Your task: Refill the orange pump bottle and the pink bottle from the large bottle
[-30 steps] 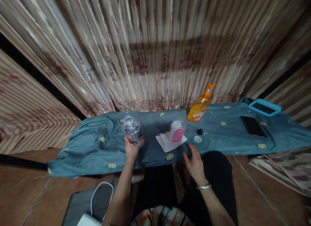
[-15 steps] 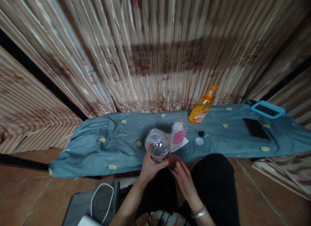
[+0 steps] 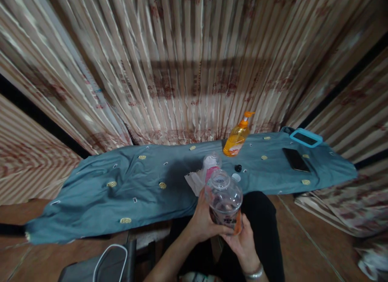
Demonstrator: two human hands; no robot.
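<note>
A clear plastic jar [image 3: 224,197] with an uncapped round mouth is held up in front of the cloth's near edge, over my lap. My left hand [image 3: 203,222] wraps round its left side. At its lower right, the fingers of my right hand [image 3: 242,238] close on the jar's base near an orange patch. Just behind the jar stands a smaller clear bottle [image 3: 211,160] with a pink label, partly hidden by it. White tissue [image 3: 194,182] lies beside that bottle. To the right are a black cap [image 3: 238,168] and a white disc-shaped lid [image 3: 236,177].
A pump bottle of orange liquid [image 3: 235,141] stands at the back of the blue-green cloth [image 3: 100,201]. Farther right lie a black phone [image 3: 295,159] and a blue-framed device [image 3: 306,137]. A pleated curtain [image 3: 182,72] hangs behind. A white cable [image 3: 101,257] rests at lower left.
The jar has moved right and nearer to me, now overlapping the smaller bottle. My right hand, earlier beside the jar with fingers extended, now grips its base. The view has shifted right.
</note>
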